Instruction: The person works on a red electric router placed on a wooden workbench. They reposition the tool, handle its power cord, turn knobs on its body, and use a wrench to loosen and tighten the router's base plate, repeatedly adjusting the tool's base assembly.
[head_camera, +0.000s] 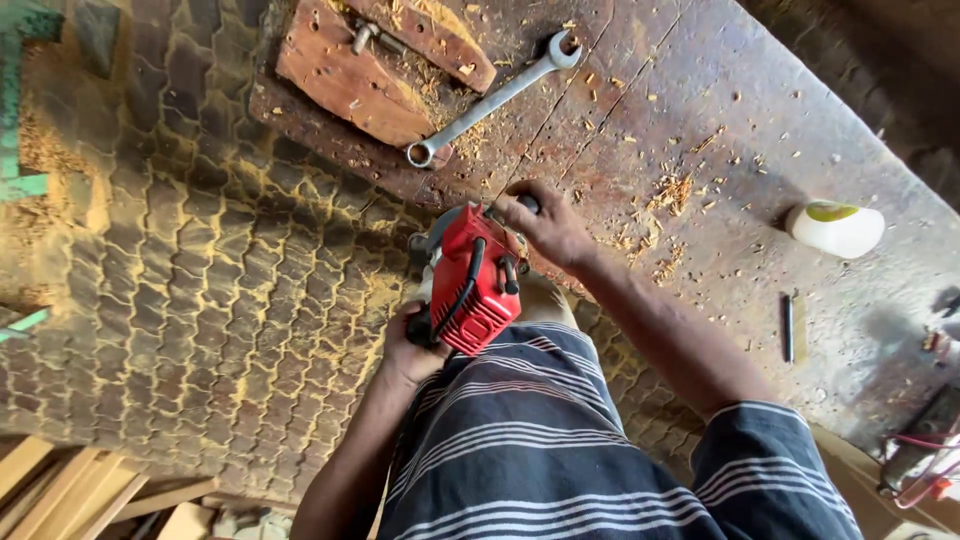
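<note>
I look straight down at a red power router (474, 278) held against the near edge of a dark, worn workbench (760, 110). My left hand (410, 345) grips its black side handle from below. My right hand (545, 225) is closed over the other black knob on the bench side. The tool's black cord loops over its red housing. My striped dark shirt (530, 440) fills the bottom middle of the view. What the tool's base rests on is hidden under it.
A silver spanner (492, 100) lies on the bench beside reddish wood blocks (350, 80). A white bottle (836, 228) lies at the right, a dark pencil-like stick (788, 328) nearer me. Wood chips litter the bench. Sawdust covers the paved floor (180, 280); planks (60, 490) lie bottom left.
</note>
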